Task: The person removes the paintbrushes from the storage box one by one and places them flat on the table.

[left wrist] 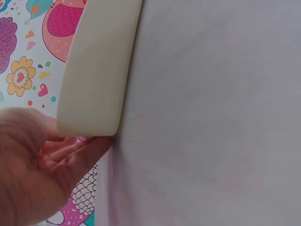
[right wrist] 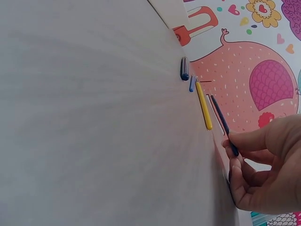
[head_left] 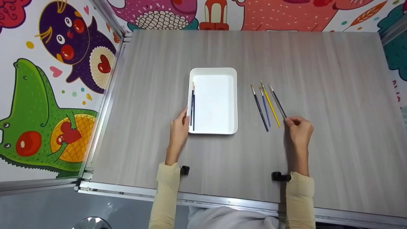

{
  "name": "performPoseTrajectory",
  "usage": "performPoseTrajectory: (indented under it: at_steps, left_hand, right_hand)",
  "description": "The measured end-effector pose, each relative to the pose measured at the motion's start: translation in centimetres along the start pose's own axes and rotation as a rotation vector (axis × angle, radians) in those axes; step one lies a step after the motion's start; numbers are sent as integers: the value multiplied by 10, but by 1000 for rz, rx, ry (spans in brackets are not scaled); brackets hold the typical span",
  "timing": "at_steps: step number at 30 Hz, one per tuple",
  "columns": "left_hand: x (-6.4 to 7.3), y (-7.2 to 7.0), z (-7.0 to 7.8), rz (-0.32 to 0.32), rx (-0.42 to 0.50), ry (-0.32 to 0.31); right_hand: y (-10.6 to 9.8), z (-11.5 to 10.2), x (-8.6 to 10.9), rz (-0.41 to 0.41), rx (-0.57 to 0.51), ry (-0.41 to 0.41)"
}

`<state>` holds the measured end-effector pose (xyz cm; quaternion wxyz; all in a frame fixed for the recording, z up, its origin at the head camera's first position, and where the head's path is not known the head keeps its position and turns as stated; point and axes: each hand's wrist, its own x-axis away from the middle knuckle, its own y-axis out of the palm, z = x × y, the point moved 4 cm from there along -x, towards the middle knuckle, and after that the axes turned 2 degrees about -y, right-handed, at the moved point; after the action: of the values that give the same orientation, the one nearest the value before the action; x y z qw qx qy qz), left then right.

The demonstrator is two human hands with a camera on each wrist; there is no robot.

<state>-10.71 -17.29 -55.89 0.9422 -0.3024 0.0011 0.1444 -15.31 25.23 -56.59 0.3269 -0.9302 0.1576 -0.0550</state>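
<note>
A white rectangular tray [head_left: 213, 105] lies on the table, with two dark paintbrushes [head_left: 193, 109] along its left inner side. My left hand [head_left: 179, 129] holds the tray's left wall near the front corner; in the left wrist view the fingers reach along its side [left wrist: 94, 75]. To the right, my right hand [head_left: 299, 131] pinches the handle end of a dark paintbrush [head_left: 278, 101] between thumb and fingers. Left of that brush lie a yellow paintbrush [head_left: 271, 105], a blue paintbrush [head_left: 265, 106] and a dark blue paintbrush [head_left: 260, 108], roughly side by side, bristles away from me.
The grey wood-grain table [head_left: 152, 79] has a metal edge [head_left: 222, 200] in front. Printed cartoon walls stand behind and at the left, with a metal frame [head_left: 105, 105] along the left side. Black wrist mounts [head_left: 280, 176] stick out from the sleeves.
</note>
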Motion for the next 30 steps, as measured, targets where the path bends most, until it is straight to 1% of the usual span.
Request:
performPoseTrajectory:
  at_steps: [3,11,23,30]
  left_hand:
    - [0,0,0,-2,4,-4]
    - [-1,0,1,-13,1,-23]
    - [0,0,0,0,15,-28]
    - [0,0,-1,-4,10,-27]
  right_hand:
    - [0,1,-1,4,0,0]
    - [1,0,-2,30,24,-33]
    - [3,-1,-1,-8,56,-35]
    - [4,-1,-2,-9,70,-44]
